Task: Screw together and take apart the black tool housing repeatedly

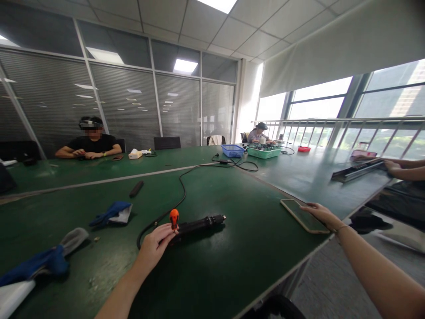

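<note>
My left hand (pixel 158 239) is closed on a small screwdriver (pixel 174 217) with an orange and black handle, held upright with the handle on top. Just behind and beside those fingers, a black electric screwdriver (pixel 202 224) lies on the green table, its bit end toward the right. A black cable runs from its rear end across the table. At the table's right edge my right hand (pixel 320 215) grips a phone (pixel 303 218) with a pale rim, lying flat or nearly so. Its fingertips are partly hidden.
Blue work gloves (pixel 114 213) and a dark bar (pixel 136 188) lie on the left. Farther back stand a blue basket (pixel 233 151) and a green basket (pixel 264 152) full of parts. Two people sit across; another person's hands (pixel 395 168) touch a metal rail (pixel 358 170) at right.
</note>
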Demonstrator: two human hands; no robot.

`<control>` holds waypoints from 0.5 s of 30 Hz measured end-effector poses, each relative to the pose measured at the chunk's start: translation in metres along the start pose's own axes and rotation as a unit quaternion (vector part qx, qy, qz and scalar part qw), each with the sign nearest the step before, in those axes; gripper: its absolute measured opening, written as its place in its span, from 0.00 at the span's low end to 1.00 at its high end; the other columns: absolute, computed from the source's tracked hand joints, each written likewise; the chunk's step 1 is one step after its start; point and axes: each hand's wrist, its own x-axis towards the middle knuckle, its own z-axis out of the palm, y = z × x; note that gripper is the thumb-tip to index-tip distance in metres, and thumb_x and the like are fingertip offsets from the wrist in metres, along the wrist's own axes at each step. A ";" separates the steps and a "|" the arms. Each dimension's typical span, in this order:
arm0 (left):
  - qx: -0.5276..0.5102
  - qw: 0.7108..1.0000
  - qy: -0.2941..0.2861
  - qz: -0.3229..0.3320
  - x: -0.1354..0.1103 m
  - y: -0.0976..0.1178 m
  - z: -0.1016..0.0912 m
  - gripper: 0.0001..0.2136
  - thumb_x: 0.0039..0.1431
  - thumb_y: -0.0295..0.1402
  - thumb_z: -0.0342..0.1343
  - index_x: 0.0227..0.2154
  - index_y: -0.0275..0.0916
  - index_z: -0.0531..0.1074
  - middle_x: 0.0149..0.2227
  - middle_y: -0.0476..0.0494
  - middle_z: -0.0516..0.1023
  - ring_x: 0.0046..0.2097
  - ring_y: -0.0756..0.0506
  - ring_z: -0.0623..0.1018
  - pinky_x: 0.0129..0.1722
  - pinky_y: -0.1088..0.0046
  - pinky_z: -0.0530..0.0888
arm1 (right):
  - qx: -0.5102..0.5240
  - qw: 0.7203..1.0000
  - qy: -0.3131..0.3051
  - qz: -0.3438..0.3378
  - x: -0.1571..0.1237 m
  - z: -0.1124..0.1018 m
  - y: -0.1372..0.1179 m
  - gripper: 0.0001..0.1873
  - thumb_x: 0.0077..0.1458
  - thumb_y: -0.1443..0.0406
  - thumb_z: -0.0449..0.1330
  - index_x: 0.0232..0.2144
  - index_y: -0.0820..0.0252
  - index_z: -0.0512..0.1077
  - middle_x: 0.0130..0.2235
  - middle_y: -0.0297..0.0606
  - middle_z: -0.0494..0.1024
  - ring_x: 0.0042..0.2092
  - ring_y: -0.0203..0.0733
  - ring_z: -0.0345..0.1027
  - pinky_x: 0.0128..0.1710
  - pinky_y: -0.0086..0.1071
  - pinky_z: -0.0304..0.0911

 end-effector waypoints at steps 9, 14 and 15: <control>0.006 1.000 0.001 0.004 0.000 0.004 -0.002 0.12 0.63 0.37 0.50 0.38 0.43 0.79 0.43 0.46 0.81 0.47 0.43 0.79 0.52 0.64 0.75 | 0.059 0.995 -0.076 -0.008 -0.017 0.003 -0.009 0.58 0.32 0.51 0.72 0.62 0.63 0.54 0.46 0.52 0.77 0.37 0.53 0.77 0.35 0.38 0.73; 0.001 1.000 0.002 0.006 0.001 0.004 -0.002 0.12 0.62 0.37 0.51 0.38 0.43 0.79 0.42 0.46 0.81 0.47 0.43 0.79 0.52 0.65 0.75 | 0.073 0.994 -0.078 -0.005 -0.014 0.004 -0.004 0.58 0.31 0.57 0.73 0.62 0.64 0.52 0.46 0.54 0.76 0.36 0.53 0.76 0.34 0.37 0.73; 0.001 1.000 0.002 0.005 0.001 0.004 -0.001 0.12 0.62 0.37 0.51 0.38 0.43 0.79 0.42 0.46 0.81 0.47 0.43 0.79 0.52 0.65 0.75 | 0.079 0.994 -0.079 -0.004 -0.013 0.003 -0.003 0.57 0.32 0.57 0.72 0.63 0.64 0.52 0.47 0.54 0.76 0.36 0.53 0.76 0.33 0.37 0.73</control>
